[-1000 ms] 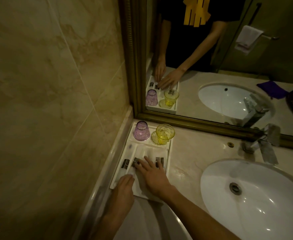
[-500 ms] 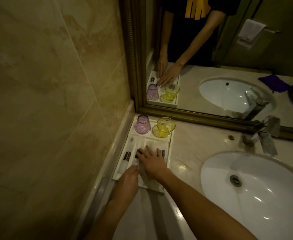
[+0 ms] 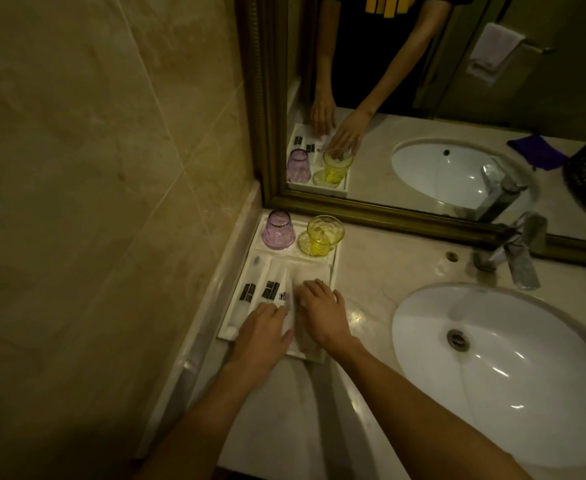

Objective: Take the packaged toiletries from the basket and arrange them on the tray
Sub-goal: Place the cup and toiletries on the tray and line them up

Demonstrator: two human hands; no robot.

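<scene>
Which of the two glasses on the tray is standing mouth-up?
The yellow glass, on the right at the back of the tray, stands with its open mouth up. The purple glass to its left sits upside down, base on top.

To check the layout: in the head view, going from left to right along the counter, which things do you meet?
Wall → white tray with the purple glass, then the yellow glass → sink.
</scene>
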